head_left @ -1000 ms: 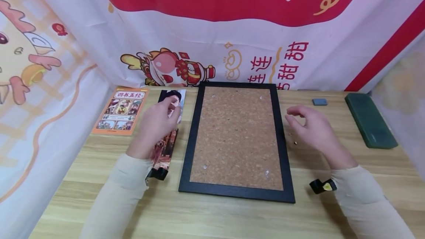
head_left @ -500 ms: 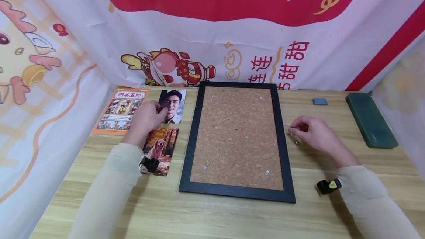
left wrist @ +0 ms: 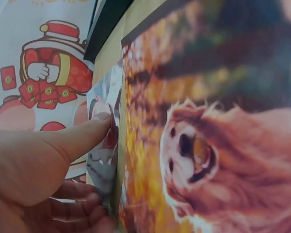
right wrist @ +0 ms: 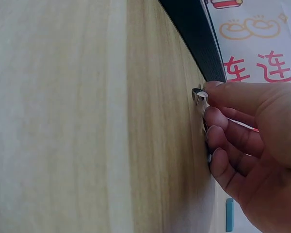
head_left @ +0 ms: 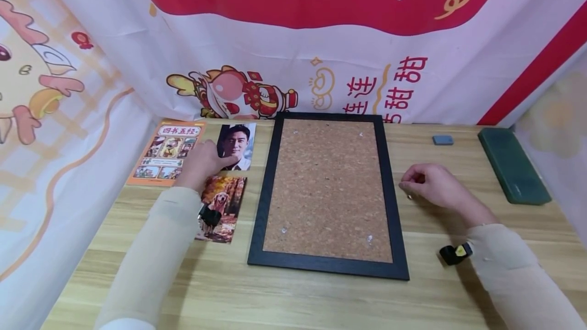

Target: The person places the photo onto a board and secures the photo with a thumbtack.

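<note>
My left hand (head_left: 202,159) is at a portrait photo (head_left: 237,141) on the wooden table. In the left wrist view the thumb (left wrist: 94,126) lies on the photo's face and the other fingers curl at its edge. A second photo, of a golden retriever (head_left: 228,208), lies below it, partly under my wrist. Right of the frame, my right hand (head_left: 435,185) has curled fingers near the tabletop. A small shiny thumbtack (right wrist: 200,94) shows at its thumb and index fingertips in the right wrist view. One small tack (head_left: 409,197) is visible beside that hand in the head view.
A black-framed cork board (head_left: 327,187) lies in the middle. An orange booklet (head_left: 156,167) is at the left. A blue eraser (head_left: 442,140) and a green pencil case (head_left: 513,167) are at the back right. A printed cloth (head_left: 275,45) hangs behind the table.
My left hand has moved down and left from over the portrait, uncovering most of it, and its thumb has shifted across the photo. My right hand has lowered to the tacks.
</note>
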### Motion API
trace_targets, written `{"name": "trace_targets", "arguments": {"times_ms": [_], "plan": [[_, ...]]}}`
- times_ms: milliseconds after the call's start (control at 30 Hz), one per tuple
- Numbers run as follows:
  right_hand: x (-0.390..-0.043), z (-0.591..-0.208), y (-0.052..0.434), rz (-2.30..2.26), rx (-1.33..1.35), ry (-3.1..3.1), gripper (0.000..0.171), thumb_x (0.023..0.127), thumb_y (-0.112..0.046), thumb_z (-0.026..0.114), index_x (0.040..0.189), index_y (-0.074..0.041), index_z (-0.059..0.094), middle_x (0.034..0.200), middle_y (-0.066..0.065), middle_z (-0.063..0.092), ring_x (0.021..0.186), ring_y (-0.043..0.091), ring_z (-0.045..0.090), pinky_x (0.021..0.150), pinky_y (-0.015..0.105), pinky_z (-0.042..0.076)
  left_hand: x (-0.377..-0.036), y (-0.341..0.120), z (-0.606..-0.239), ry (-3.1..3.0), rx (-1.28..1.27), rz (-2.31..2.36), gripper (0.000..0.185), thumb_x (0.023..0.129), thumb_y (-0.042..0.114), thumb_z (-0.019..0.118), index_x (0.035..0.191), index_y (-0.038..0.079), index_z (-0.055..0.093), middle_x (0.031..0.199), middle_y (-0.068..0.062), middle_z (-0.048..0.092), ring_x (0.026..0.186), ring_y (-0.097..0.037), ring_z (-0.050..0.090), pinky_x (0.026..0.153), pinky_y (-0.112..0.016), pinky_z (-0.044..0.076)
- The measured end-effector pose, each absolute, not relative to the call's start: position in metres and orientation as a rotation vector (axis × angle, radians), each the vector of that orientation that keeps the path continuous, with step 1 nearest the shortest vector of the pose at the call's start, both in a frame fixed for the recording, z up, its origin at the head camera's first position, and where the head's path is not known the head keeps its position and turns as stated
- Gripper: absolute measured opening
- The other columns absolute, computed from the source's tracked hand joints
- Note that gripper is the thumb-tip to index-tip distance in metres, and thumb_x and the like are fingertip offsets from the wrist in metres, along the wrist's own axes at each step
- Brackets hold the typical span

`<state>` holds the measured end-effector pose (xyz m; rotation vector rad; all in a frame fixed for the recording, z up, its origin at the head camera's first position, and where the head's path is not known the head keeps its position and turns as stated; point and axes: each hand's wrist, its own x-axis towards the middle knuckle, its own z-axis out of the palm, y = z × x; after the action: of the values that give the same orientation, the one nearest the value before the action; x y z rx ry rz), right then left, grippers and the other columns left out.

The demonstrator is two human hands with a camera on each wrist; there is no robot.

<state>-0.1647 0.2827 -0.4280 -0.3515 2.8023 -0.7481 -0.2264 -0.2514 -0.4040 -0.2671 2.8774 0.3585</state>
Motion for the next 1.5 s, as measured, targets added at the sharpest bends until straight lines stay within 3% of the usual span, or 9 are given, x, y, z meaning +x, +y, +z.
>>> {"name": "trace_targets", "arguments": {"times_ms": [333, 500, 667, 800, 1100, 1233, 1500], "plan": [[-0.166, -0.43, 0.282, -0.741, -0.329, 2.804, 0.008, 0.091, -0.024, 0.065, 0.092, -0.017, 0.068, 0.086, 0.001, 0.064, 0.079, 0.019, 0.054, 0.069, 0.033, 0.045, -0.228, -0.266, -0.405, 2.916, -0.216, 0.727, 0.034, 0.093, 0.03, 0.057, 0.109, -0.001, 0.053, 0.096, -0.018, 0.059, 0.084, -0.031, 0.057, 0.074, -0.043, 0.045], [-0.165, -0.428, 0.283, -0.768, -0.291, 2.825, 0.006, 0.09, -0.022, 0.065, 0.092, -0.017, 0.067, 0.09, 0.002, 0.064, 0.082, 0.02, 0.055, 0.072, 0.034, 0.046, -0.225, -0.272, -0.402, 2.849, -0.226, 0.985, 0.037, 0.094, 0.03, 0.057, 0.115, 0.0, 0.052, 0.1, -0.015, 0.058, 0.079, -0.025, 0.06, 0.073, -0.036, 0.047], [-0.163, -0.425, 0.283, -0.81, -0.261, 2.845, 0.004, 0.09, -0.021, 0.065, 0.092, -0.017, 0.066, 0.092, 0.003, 0.066, 0.083, 0.021, 0.055, 0.072, 0.035, 0.046, -0.221, -0.273, -0.401, 2.783, -0.145, 1.193, 0.046, 0.095, 0.025, 0.058, 0.133, 0.002, 0.046, 0.111, -0.018, 0.061, 0.092, -0.026, 0.061, 0.078, -0.033, 0.049], [-0.161, -0.424, 0.282, -0.843, -0.243, 2.849, 0.005, 0.091, -0.022, 0.065, 0.091, -0.017, 0.065, 0.092, 0.003, 0.065, 0.081, 0.022, 0.054, 0.069, 0.034, 0.047, -0.216, -0.27, -0.399, 2.739, -0.121, 1.313, 0.054, 0.094, 0.02, 0.058, 0.143, 0.009, 0.037, 0.12, -0.016, 0.059, 0.096, -0.027, 0.064, 0.075, -0.031, 0.053], [-0.164, -0.422, 0.281, -0.892, -0.175, 2.861, 0.02, 0.091, -0.039, 0.062, 0.098, -0.021, 0.068, 0.094, 0.0, 0.065, 0.084, 0.02, 0.055, 0.069, 0.033, 0.046, -0.209, -0.258, -0.389, 2.729, -0.088, 1.359, 0.048, 0.094, 0.025, 0.06, 0.14, 0.018, 0.047, 0.145, -0.01, 0.042, 0.112, -0.025, 0.058, 0.081, -0.028, 0.05], [-0.165, -0.419, 0.28, -0.927, -0.157, 2.84, 0.028, 0.089, -0.047, 0.06, 0.102, -0.023, 0.067, 0.097, -0.001, 0.066, 0.085, 0.02, 0.055, 0.071, 0.034, 0.047, -0.21, -0.246, -0.385, 2.674, -0.095, 1.461, 0.044, 0.094, 0.03, 0.059, 0.136, 0.02, 0.053, 0.145, -0.006, 0.043, 0.113, -0.02, 0.059, 0.083, -0.028, 0.05], [-0.169, -0.415, 0.277, -0.949, -0.124, 2.856, 0.034, 0.088, -0.054, 0.056, 0.099, -0.023, 0.068, 0.094, -0.001, 0.066, 0.083, 0.02, 0.054, 0.069, 0.033, 0.047, -0.212, -0.217, -0.38, 2.57, -0.062, 1.508, 0.037, 0.096, 0.023, 0.057, 0.133, 0.023, 0.056, 0.138, -0.006, 0.051, 0.101, -0.016, 0.065, 0.072, -0.025, 0.053]]}}
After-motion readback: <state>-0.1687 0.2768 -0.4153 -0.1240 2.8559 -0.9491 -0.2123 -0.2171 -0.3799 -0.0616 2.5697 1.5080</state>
